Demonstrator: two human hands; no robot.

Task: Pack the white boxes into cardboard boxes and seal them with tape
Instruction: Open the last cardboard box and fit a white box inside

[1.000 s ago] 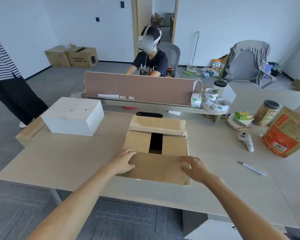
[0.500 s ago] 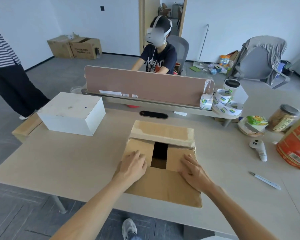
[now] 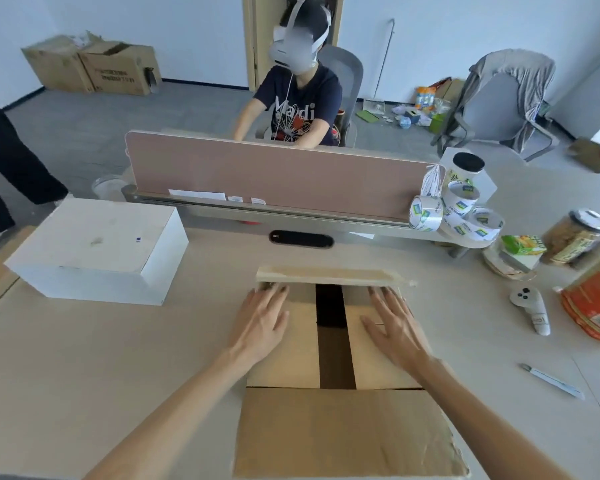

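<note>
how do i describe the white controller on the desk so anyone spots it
Start at the pale desk and go right of the cardboard box. The controller lies flat between that box and the red bag. It alone is a white handle with a rounded head bearing dark buttons.

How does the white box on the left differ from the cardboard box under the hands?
Colour: the white box is white, the cardboard box brown. State: the white box looks closed; the cardboard box shows a dark gap between its inner flaps. Contact: no hand touches the white box; the left hand and right hand lie flat on the cardboard box. Both stand on the table.
</note>
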